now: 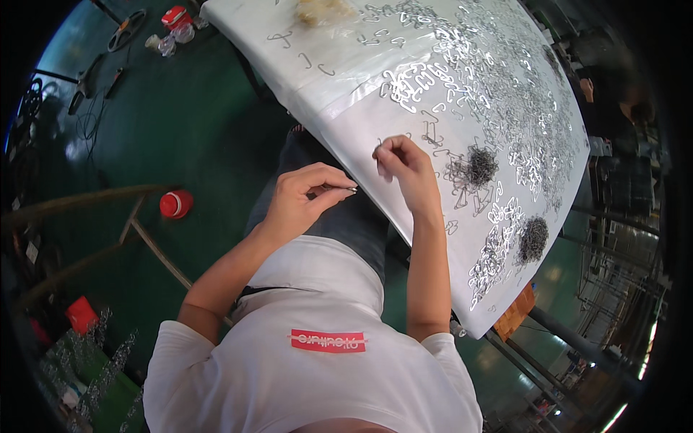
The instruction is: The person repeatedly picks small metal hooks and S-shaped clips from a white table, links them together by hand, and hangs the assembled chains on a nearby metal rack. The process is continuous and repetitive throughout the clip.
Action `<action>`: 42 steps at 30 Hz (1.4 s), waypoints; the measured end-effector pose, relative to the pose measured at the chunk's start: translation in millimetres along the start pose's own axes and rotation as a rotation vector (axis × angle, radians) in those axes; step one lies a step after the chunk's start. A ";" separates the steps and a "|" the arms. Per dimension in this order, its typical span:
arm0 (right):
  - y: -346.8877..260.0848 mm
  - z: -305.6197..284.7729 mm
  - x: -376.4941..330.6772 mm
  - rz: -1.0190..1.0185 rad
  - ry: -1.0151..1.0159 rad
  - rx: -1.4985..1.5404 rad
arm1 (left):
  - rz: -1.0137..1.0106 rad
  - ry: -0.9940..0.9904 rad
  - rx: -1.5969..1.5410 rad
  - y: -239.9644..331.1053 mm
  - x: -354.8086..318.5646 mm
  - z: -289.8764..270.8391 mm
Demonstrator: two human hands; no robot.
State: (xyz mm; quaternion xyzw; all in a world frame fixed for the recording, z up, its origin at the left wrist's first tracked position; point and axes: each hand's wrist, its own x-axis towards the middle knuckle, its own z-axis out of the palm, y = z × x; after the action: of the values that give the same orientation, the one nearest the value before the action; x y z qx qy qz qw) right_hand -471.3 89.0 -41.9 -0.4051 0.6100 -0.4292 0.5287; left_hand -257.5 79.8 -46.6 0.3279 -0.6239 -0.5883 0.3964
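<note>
My left hand (303,193) is closed in a pinch over my lap, just off the table's near edge. Between its thumb and fingertips sits a small dark metal piece (353,190), perhaps a wire hook; its shape is mostly hidden. Above the table edge, my right hand (406,164) has its fingers curled together and slightly blurred. Whatever they may hold is too small to name. Loose S-shaped wire hooks (431,130) lie just beyond that hand. To its right, a dark tangled heap of small metal pieces (481,167) rests among more hooks.
Bent metal hooks (411,83) cover much of the white-sheeted table (346,130). Another dark heap (533,238) lies toward the right end. A wooden frame (144,220) and a red container (175,204) stand on the green floor at left. A red jug (177,18) is farther back.
</note>
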 end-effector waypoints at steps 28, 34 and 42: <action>-3.5 44.6 -57.6 -0.237 0.211 0.291 | 0.536 -0.091 0.655 -81.7 146.4 -11.5; 1.6 50.9 -61.7 -0.257 0.216 0.333 | 0.697 -0.217 0.921 -117.2 212.0 10.8; 7.6 51.8 -60.1 -0.227 0.256 0.288 | 0.326 -0.043 0.506 -55.7 158.9 19.0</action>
State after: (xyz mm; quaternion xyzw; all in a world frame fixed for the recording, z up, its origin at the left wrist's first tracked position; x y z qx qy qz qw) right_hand -413.4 143.4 -35.1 -0.3337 0.5550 -0.6166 0.4477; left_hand -352.2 -55.5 -84.6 0.2993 -0.8032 -0.3499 0.3779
